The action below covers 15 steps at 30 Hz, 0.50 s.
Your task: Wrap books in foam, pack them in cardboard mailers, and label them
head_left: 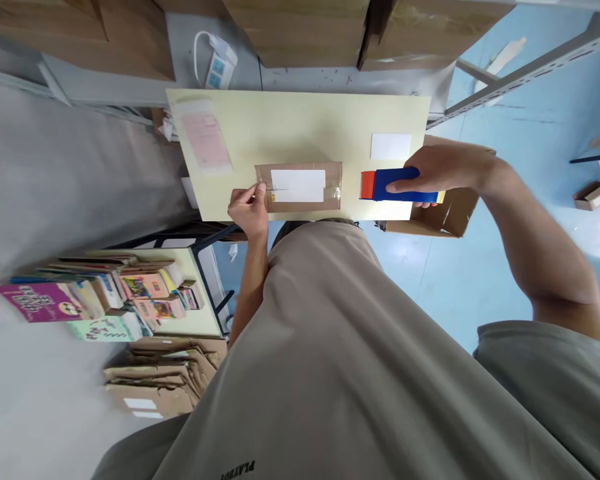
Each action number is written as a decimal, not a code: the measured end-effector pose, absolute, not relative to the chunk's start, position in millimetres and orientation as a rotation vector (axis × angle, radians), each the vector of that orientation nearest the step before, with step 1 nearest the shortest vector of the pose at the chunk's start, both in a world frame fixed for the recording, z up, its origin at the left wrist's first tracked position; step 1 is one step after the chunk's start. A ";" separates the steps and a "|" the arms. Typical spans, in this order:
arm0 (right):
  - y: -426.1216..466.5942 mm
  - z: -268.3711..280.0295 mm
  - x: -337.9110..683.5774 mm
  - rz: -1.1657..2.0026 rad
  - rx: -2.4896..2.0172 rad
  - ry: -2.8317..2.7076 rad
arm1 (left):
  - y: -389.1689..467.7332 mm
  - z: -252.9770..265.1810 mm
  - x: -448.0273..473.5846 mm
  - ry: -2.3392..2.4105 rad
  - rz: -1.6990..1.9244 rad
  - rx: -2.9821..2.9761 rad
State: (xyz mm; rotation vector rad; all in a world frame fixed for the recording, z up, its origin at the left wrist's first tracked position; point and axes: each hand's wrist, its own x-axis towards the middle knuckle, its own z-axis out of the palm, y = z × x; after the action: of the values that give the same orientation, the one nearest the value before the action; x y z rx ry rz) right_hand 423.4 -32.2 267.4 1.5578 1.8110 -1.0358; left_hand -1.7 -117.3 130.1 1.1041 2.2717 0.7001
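Observation:
A small flat cardboard box (333, 193) with a white label (298, 185) on top lies on the pale yellow tabletop. Clear tape shines at its right end. At its left edge my left hand (250, 208) is closed, thumb and forefinger pinched against the corner; whether a strip of tape is between them I cannot tell. My right hand (430, 172) grips a blue tape dispenser (394, 185) with a red front end, held to the right of the box and apart from it. A blank white slip (390, 146) lies just beyond the dispenser.
A pinkish sheet in clear plastic (206, 137) lies at the table's (250, 127) left. Large cartons (305, 33) and a power strip (220, 67) are behind. An open carton (450, 213) stands at the right. Books (55, 300) and folded cardboard (155, 393) are stacked at lower left.

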 end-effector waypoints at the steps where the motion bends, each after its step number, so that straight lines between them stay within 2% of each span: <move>1: -33.4 262.9 423.7 -1.063 1.519 1.788 | -116.7 129.4 -2.6 2.274 0.698 1.114; 10: -54.9 210.5 379.2 -0.996 1.684 1.754 | -115.6 125.4 -7.3 2.245 0.653 1.159; 15: -75.0 206.9 352.5 -0.916 1.644 1.811 | -122.1 126.0 -7.5 2.235 0.632 1.150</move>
State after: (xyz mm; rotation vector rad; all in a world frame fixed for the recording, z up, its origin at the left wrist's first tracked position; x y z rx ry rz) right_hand 352.5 -75.0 206.9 1.6439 1.8107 -0.9162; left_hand -7.5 -122.1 126.0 1.1498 2.2351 0.6324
